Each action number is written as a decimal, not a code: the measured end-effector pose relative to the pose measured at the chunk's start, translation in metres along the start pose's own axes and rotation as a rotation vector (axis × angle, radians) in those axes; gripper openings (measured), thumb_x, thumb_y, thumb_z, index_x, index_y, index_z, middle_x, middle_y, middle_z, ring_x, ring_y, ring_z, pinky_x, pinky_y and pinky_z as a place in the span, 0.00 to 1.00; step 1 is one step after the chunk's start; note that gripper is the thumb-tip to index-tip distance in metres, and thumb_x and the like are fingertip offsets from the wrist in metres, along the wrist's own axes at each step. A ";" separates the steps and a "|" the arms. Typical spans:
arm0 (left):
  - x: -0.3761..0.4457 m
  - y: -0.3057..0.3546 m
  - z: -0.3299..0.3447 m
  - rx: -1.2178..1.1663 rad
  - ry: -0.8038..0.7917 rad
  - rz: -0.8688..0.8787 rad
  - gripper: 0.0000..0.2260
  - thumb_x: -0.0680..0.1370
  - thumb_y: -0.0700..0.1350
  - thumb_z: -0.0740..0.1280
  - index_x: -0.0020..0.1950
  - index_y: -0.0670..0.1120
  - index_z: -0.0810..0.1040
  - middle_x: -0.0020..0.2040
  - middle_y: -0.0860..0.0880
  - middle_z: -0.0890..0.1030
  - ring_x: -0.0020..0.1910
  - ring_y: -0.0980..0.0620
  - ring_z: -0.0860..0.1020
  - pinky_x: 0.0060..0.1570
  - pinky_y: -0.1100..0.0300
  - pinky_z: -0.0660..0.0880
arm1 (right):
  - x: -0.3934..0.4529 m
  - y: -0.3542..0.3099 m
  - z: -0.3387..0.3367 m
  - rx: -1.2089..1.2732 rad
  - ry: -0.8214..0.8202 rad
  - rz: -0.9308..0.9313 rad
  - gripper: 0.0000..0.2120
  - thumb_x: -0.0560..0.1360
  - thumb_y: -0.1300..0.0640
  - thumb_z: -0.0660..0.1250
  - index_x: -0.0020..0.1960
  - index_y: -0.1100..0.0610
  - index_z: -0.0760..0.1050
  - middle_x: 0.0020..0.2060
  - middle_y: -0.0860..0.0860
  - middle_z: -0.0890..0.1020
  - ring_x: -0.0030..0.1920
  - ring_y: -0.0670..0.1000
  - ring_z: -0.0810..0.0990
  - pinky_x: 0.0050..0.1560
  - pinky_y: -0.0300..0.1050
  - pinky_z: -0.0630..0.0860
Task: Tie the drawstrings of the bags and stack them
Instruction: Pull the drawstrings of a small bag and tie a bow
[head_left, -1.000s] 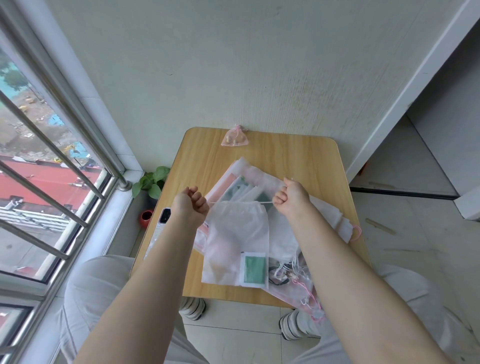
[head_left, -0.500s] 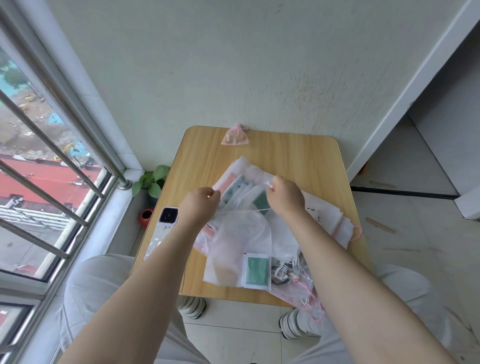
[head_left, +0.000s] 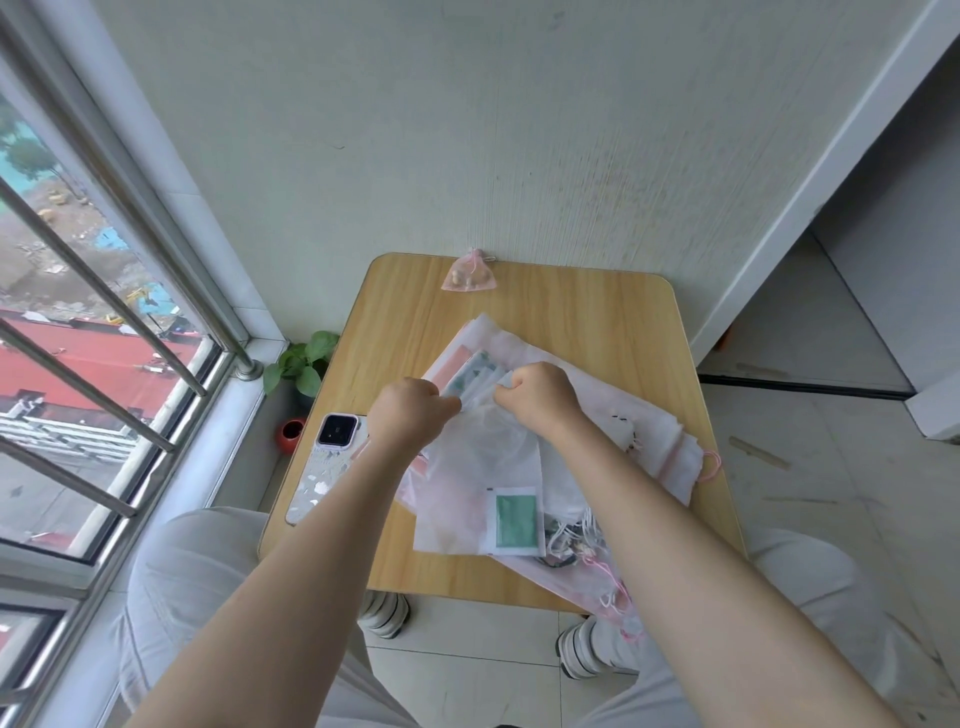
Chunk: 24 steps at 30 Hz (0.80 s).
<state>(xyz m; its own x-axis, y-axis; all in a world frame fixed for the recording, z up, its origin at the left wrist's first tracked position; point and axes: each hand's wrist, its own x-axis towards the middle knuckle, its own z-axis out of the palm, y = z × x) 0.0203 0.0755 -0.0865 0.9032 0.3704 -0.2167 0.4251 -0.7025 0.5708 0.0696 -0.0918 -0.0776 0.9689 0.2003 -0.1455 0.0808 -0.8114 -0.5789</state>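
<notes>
Wooden table (head_left: 613, 332) pushed against a pale wall, window bars off to one side, and the action is sitting right in the middle of it. Both fists are curling in tight over the mouth of the white drawstring bag (head_left: 483, 467): the left hand (head_left: 410, 413) and the right hand (head_left: 540, 397) are sitting close together, knuckles up, fingers folded under. They are clearly pinching something at the bag's top edge, most likely the cord ends, though the cord itself is too thin to pick out from here. My read is that a knot is being worked.

That bag is looking feather-light and limp, a thin translucent fabric that is slumping and creasing under the wrists. It is going to slide and bunch rather than hold a shape, so the neck and the cords are the places to take it, not the floppy body. A green-and-white label (head_left: 514, 519) is showing at its lower end.

Underneath and around it, a loose heap of flat bags (head_left: 639, 431) is fanning out across the table, white and pale pink, some with a pink loop poking out at the edge. One small pink pouch (head_left: 469, 273) is sitting alone at the far edge by the wall, gathered shut at the top. A phone (head_left: 327, 462) is lying near the left forearm, and a small potted plant (head_left: 301, 364) is peeking up from the floor beside the table.
</notes>
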 end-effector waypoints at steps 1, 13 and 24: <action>-0.001 -0.002 0.001 -0.018 0.013 -0.016 0.16 0.67 0.45 0.65 0.27 0.48 0.58 0.26 0.51 0.58 0.30 0.49 0.58 0.30 0.61 0.50 | -0.001 -0.002 0.001 -0.005 0.028 0.003 0.20 0.70 0.62 0.63 0.28 0.54 0.54 0.26 0.49 0.57 0.28 0.49 0.54 0.29 0.45 0.50; 0.004 -0.003 -0.015 -0.365 -0.068 -0.096 0.16 0.80 0.49 0.61 0.39 0.45 0.83 0.25 0.51 0.66 0.23 0.53 0.60 0.29 0.60 0.58 | 0.004 0.001 -0.010 0.098 -0.079 -0.038 0.05 0.75 0.51 0.63 0.42 0.49 0.77 0.51 0.47 0.73 0.44 0.49 0.76 0.44 0.43 0.73; -0.002 0.053 -0.047 -1.068 -0.067 0.002 0.14 0.80 0.52 0.63 0.60 0.45 0.76 0.47 0.50 0.76 0.46 0.54 0.76 0.45 0.59 0.76 | -0.014 -0.036 -0.006 0.400 -0.310 -0.031 0.09 0.76 0.55 0.65 0.39 0.57 0.79 0.29 0.46 0.74 0.32 0.45 0.72 0.33 0.37 0.67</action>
<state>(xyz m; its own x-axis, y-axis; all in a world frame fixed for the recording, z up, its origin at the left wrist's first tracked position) 0.0380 0.0659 -0.0186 0.9190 0.3130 -0.2399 0.1815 0.2046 0.9619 0.0548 -0.0683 -0.0502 0.8474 0.4240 -0.3196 -0.0460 -0.5410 -0.8397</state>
